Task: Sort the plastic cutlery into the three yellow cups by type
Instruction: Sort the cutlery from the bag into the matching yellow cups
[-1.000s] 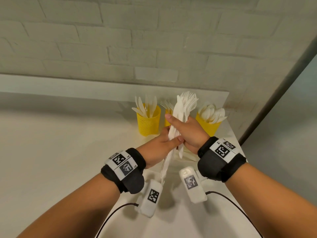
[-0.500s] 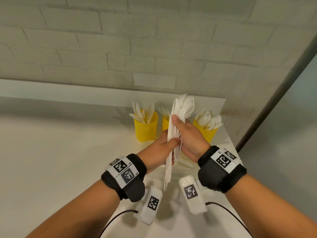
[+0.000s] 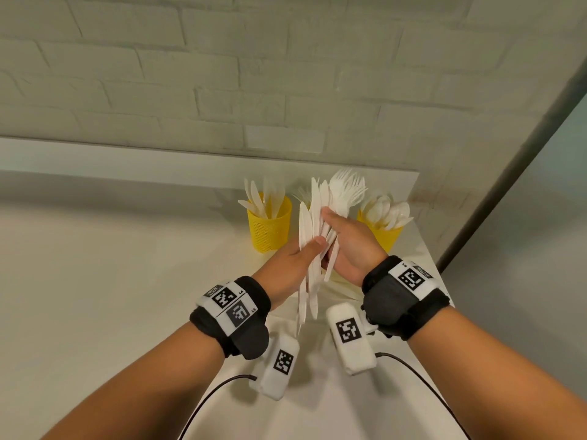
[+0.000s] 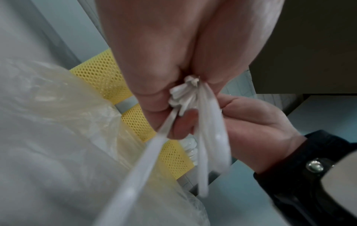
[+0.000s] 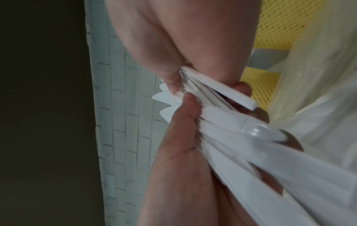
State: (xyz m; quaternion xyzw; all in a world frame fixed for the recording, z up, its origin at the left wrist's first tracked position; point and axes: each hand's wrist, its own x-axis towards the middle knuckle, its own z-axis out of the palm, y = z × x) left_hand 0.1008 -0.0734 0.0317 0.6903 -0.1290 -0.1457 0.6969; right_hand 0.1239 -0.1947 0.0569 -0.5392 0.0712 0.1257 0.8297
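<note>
Three yellow mesh cups stand at the table's far end. The left cup [image 3: 269,228] holds knives, and the right cup [image 3: 386,235] holds spoons. The middle cup [image 3: 305,205] is mostly hidden behind my hands. Both hands hold one bundle of white plastic cutlery above the table in front of the cups. My right hand [image 3: 349,241] grips the forks [image 3: 346,192], tines up. My left hand [image 3: 293,260] pinches several knives [image 3: 305,227] on the bundle's left side, thumb on top. Their handles [image 4: 204,152] hang down past my palm.
A crumpled clear plastic bag [image 4: 58,110] lies on the white table [image 3: 111,281] under my hands, just before the cups. A brick wall [image 3: 286,74] closes the far side. The table's right edge [image 3: 427,249] runs close beside the spoon cup. Cables trail from both wrist cameras.
The bundle has fanned apart: the knives have slid left and down, away from the forks. Both hands have stayed in front of the cups.
</note>
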